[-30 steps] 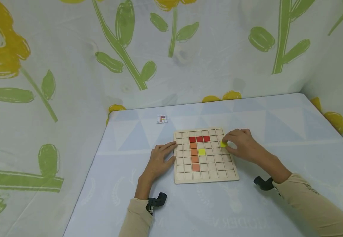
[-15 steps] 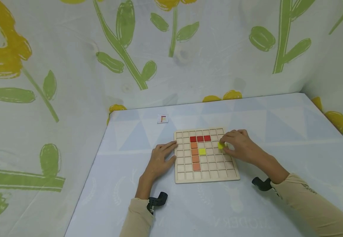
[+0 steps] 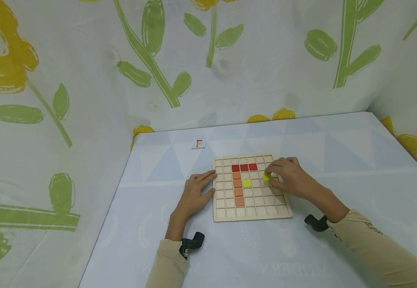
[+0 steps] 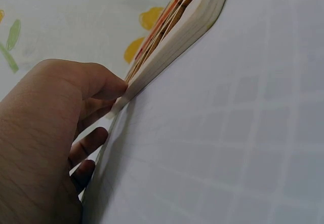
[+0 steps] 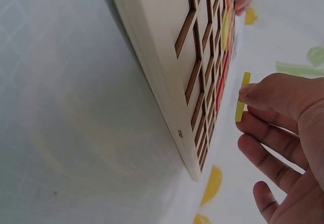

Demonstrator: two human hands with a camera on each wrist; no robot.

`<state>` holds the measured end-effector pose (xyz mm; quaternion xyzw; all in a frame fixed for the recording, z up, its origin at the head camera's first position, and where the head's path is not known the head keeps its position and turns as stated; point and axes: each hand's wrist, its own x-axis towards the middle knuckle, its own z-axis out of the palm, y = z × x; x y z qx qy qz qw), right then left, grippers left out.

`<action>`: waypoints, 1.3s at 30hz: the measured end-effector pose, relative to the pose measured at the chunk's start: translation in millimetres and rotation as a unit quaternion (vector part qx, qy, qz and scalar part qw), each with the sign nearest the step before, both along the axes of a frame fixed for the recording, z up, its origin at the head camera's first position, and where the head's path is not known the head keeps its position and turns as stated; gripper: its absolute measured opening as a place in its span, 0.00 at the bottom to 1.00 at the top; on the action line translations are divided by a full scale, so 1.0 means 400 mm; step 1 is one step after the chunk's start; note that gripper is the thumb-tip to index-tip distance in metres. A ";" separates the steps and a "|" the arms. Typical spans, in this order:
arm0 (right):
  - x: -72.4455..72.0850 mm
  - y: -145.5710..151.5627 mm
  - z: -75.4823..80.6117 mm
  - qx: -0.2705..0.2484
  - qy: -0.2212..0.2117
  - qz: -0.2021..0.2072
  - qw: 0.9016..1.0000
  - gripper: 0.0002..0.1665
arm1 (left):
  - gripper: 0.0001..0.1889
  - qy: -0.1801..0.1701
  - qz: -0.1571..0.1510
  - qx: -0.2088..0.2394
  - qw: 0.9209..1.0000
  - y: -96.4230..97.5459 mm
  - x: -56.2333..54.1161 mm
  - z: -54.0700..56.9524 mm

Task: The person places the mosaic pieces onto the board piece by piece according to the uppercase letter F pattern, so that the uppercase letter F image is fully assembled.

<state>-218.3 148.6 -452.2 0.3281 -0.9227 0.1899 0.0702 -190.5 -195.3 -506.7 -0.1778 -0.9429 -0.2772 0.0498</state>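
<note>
A square wooden grid board (image 3: 230, 214) lies on the table. Set in its cells are three red tiles (image 3: 244, 167) in a row, a column of several orange tiles (image 3: 238, 192) and one yellow tile (image 3: 246, 183). My right hand (image 3: 289, 176) pinches a second yellow tile (image 5: 243, 97) between thumb and fingers, above the board's right part. In the right wrist view that tile stands on edge, apart from the board. My left hand (image 3: 194, 194) touches the board's left edge with its fingertips and thumb, its fingers extended.
A small card (image 3: 199, 143) printed with a coloured grid pattern lies behind the board, to its left. The table (image 3: 158, 168) has a pale blue and white cover. A white flower-printed cloth (image 3: 266, 60) rises behind and beside it.
My right hand has moved slightly left over the board with the yellow tile pinched in it. The left hand stays at the board's left edge.
</note>
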 end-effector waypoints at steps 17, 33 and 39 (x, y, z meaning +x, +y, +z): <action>0.001 -0.026 -0.007 -0.010 0.003 0.016 1.000 0.14 | 0.27 -0.004 0.005 -0.004 1.000 -0.003 0.005 -0.002; 0.006 -0.049 -0.009 -0.006 0.001 0.027 1.000 0.13 | 0.27 0.004 -0.001 -0.003 1.000 0.000 0.005 0.004; 0.002 -0.058 -0.017 -0.016 0.029 0.043 0.998 0.13 | 0.27 0.005 0.001 -0.008 1.000 0.000 0.000 0.002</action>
